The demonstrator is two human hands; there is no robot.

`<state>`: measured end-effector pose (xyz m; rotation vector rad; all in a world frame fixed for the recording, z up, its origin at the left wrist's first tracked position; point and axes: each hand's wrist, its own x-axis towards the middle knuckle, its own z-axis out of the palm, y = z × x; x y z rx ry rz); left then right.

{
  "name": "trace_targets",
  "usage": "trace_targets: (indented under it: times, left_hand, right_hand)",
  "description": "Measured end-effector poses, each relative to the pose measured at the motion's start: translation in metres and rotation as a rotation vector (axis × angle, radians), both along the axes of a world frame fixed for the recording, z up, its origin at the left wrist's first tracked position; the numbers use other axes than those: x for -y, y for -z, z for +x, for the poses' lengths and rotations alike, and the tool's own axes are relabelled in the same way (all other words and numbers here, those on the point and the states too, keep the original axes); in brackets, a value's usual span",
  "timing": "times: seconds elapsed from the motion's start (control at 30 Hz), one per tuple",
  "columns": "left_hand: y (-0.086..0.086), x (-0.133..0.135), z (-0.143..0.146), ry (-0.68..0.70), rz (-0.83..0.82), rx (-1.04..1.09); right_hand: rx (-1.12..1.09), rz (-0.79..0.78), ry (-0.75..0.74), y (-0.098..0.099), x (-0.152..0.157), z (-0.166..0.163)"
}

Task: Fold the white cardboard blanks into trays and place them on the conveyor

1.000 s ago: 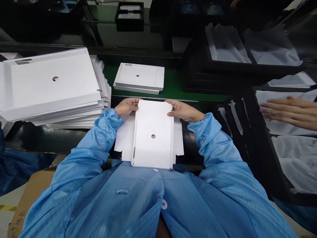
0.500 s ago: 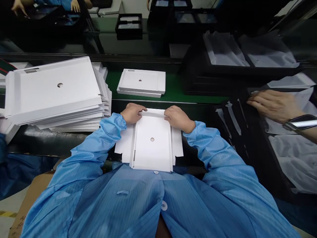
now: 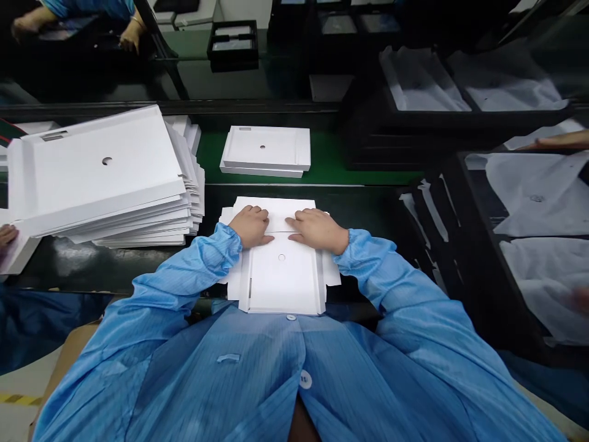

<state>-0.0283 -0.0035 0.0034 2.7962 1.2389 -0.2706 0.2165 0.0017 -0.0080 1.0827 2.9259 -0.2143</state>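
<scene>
A white cardboard box blank (image 3: 283,279) with a small round hole lies in front of me, its side flaps spread out. Its far panel lies flat beyond a crease. My left hand (image 3: 251,226) rests on the left of that panel, thumb pointing inward near the crease. On the panel's right side lies my right hand (image 3: 319,230), its fingers stretched over the card and its thumb apart. Both palms face down, and neither hand grips an edge.
A leaning stack of white blanks (image 3: 99,166) is at left. Two white boxes (image 3: 265,150) lie stacked on the green surface. Black trays (image 3: 478,245) with translucent sheets fill the right. Other people's hands (image 3: 8,236) show at the left, right and back.
My hands have come from the panel's far edge inward onto the panel, which now lies flatter and further out. The other person's hand at right has moved away from the tray.
</scene>
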Motion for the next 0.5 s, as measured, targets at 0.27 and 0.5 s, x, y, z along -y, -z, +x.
trace_targets:
  times: [0.27, 0.5]
  left_hand:
    - [0.010, -0.007, 0.002, -0.043, -0.054, 0.130]
    - [0.012, -0.009, 0.014, -0.053, -0.028, 0.092]
  right_hand:
    - [0.051, 0.023, -0.002, -0.001, -0.004, -0.018]
    - [0.093, 0.003, -0.012, -0.007, -0.014, -0.025]
